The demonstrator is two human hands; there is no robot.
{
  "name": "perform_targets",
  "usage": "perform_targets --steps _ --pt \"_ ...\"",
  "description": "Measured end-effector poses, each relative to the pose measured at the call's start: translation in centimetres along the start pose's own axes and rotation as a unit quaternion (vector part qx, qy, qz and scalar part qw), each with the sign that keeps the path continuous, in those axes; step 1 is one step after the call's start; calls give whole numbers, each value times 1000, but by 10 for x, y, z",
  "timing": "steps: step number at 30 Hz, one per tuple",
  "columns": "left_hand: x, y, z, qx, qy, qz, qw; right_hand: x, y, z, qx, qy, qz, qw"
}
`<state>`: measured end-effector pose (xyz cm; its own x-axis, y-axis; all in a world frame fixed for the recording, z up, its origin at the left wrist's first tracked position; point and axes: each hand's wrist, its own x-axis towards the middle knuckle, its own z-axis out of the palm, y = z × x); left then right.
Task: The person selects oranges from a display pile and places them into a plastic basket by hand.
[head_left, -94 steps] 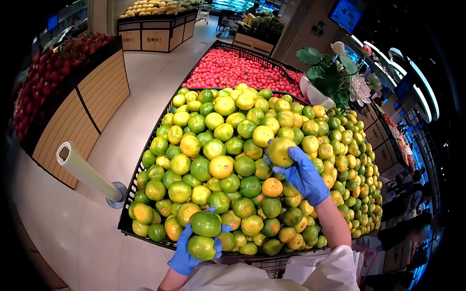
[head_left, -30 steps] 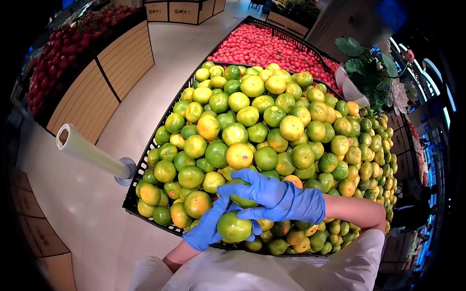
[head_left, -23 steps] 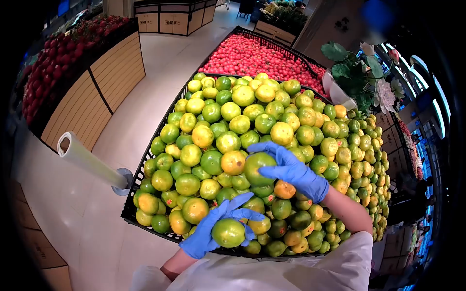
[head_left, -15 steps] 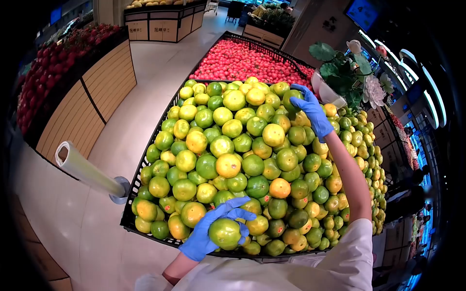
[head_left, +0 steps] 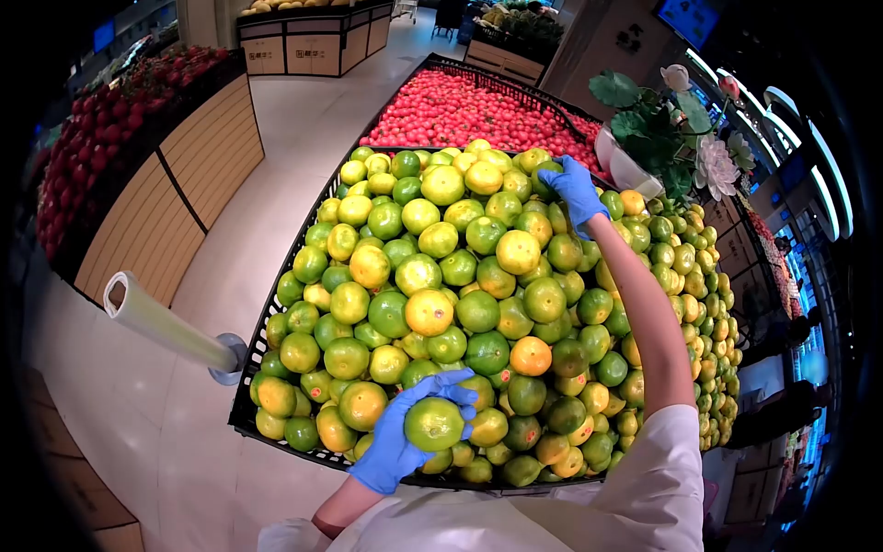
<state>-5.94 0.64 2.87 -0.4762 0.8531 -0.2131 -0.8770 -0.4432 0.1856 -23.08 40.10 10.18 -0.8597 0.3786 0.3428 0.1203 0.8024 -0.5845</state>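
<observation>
Green and yellow citrus fruits (head_left: 426,312) are heaped in a black crate (head_left: 244,405) in front of me. My left hand (head_left: 397,442), in a blue glove, holds a green citrus fruit (head_left: 434,424) in its palm near the crate's front edge. At the far right part of the heap, my right hand (head_left: 574,191), also gloved in blue, has its fingers curled round a green fruit (head_left: 544,179) among the others. The glove hides part of that fruit.
Behind the citrus lies a crate of small red fruits (head_left: 469,115). A white pot (head_left: 625,169) with artificial flowers stands at its right. A roll of clear bags (head_left: 170,319) rises by the left edge. Dark red fruits (head_left: 97,138) fill a wood-sided stand at the left.
Since both hands were together over the front fruits, my right hand has carried a green fruit up and away to the far right of the heap. My left hand still holds its fruit, its fingers now closer round it.
</observation>
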Motion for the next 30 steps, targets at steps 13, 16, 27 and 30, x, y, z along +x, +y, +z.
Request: perform_targets --steps 13,16,27,30 --pt "-2 8 0 -135 -23 34 990 -81 -115 -14 -42 38 -297 953" --pt "0 8 -2 -134 -30 48 989 -168 -162 -11 15 -194 -364 911" --pt "-8 8 17 -64 0 55 996 -244 -178 -1 452 -405 124 785" --pt "-13 12 11 425 61 215 877 -238 -163 -2 505 -373 191 755"
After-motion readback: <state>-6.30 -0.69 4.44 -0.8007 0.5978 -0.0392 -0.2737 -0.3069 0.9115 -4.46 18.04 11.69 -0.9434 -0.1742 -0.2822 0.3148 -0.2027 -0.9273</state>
